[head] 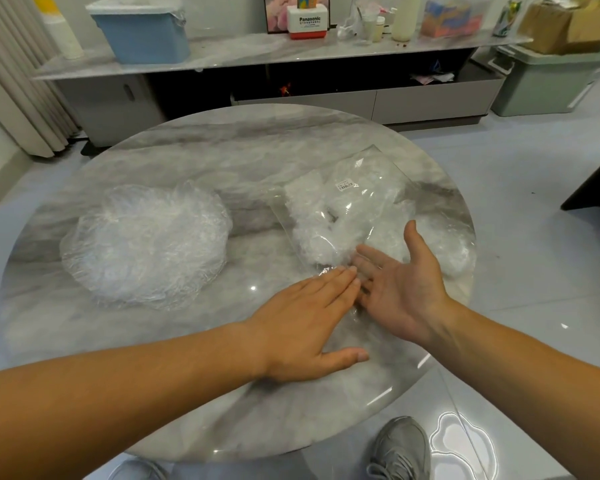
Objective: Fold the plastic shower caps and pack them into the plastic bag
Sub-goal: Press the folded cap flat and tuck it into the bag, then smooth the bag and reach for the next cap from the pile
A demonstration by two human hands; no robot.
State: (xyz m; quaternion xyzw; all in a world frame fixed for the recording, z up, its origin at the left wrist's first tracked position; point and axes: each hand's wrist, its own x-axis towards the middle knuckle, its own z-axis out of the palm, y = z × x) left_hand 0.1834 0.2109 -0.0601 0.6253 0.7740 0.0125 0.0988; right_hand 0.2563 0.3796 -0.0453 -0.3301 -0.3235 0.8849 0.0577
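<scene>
A person is working at the near end of a clear plastic bag [354,202] that is lying on the right half of a round marble table [222,154]. The left hand [305,327] is pressing flat, palm down, with fingers straight and together. The right hand [402,289] is lying palm up beside it, with fingers straight, thumb spread and nothing in its grasp. Whether its fingertips are reaching inside the bag's mouth cannot be told.

The job appears to be partly done. White folded shower caps are already filling the bag, while a loose heap of shower caps [146,240] is waiting well apart on the left of the table, unfolded.

The glossy tabletop is reflecting the ceiling lights. Beyond it, a long low cabinet [291,53] is carrying a blue bin [142,32], bottles and boxes. A green storage box [541,81] is sitting on the pale tiled floor, and a grey shoe [400,448] is showing below the table's edge.
</scene>
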